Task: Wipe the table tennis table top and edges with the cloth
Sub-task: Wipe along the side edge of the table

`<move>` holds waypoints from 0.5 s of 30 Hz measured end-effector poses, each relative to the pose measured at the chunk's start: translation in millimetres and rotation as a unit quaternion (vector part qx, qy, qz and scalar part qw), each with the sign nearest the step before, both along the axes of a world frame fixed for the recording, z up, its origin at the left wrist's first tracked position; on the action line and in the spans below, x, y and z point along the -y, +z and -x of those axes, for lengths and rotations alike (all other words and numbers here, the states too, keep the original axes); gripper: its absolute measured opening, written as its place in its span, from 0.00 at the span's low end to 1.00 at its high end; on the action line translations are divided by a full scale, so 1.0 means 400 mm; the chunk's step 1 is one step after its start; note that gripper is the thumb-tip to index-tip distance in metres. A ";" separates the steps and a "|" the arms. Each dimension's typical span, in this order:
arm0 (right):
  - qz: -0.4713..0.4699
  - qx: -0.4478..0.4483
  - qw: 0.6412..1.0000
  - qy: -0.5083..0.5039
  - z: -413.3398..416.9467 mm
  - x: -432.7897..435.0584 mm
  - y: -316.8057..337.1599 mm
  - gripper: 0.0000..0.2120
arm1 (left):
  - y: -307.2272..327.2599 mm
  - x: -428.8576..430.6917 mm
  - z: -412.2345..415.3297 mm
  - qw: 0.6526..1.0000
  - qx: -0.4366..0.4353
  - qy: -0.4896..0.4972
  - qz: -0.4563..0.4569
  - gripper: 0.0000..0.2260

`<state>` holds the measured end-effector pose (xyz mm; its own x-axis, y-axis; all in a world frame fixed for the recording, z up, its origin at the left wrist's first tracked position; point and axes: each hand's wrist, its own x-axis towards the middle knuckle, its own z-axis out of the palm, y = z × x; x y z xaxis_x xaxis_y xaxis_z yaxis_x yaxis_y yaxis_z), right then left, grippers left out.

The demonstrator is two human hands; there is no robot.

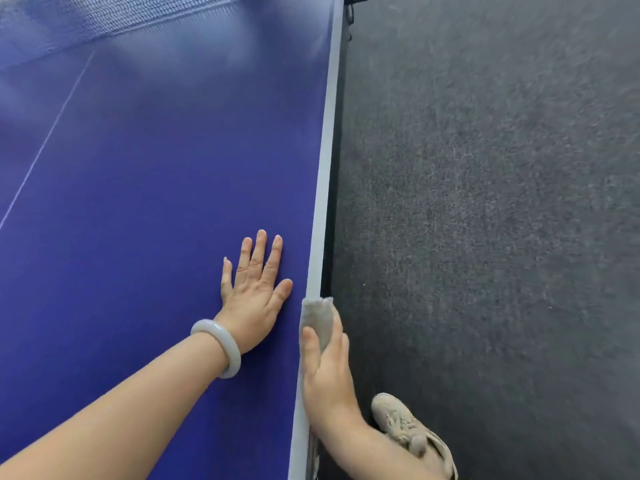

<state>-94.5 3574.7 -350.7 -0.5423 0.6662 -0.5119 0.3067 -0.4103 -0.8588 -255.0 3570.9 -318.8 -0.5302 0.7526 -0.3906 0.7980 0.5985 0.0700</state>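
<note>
Gripping a small, crumpled grey cloth (318,320), the right hand (327,368) is set against the side edge of the table. Its thumb (310,344) is laid along the top of the edge, and its fingers are curled over the outer side, so that the cloth is clamped between hand and edge. The cloth is pressed onto the pale grey-white border strip (325,168) that runs the length of that edge, and only its upper end is seen beyond the fingers.

Just beside it, on the playing surface, the left hand (254,292) is laid flat, palm down. All 5 fingers are straight and spread apart, and nothing is held. A smooth, pale grey-white round bangle (221,348) is worn on that wrist, and both forearms are bare.

The hand is borne by the deep blue, matt table tennis table top (138,202). A thin white centre line (45,147) is drawn across it on the far left, well apart from both hands. At the far end, the blue mesh net (69,22) is stretched across the table.

Beyond the edge, a dark grey, speckled carpet floor (485,202) is spread to the right. 1 beige laced shoe (401,420) is planted on it, below the right forearm and near the table.
</note>
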 end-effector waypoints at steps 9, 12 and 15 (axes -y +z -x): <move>-0.002 0.036 0.999 0.000 0.139 -0.208 0.006 0.31 | 0.018 -0.008 -0.016 1.000 0.009 0.015 -0.001 0.28; -0.001 0.020 0.999 -0.030 0.159 -0.220 0.009 0.31 | 0.016 -0.009 -0.016 1.000 0.007 0.017 0.000 0.28; -0.006 0.017 0.998 -0.062 0.074 -0.056 0.001 0.30 | 0.013 -0.009 -0.016 1.000 0.007 0.020 -0.005 0.27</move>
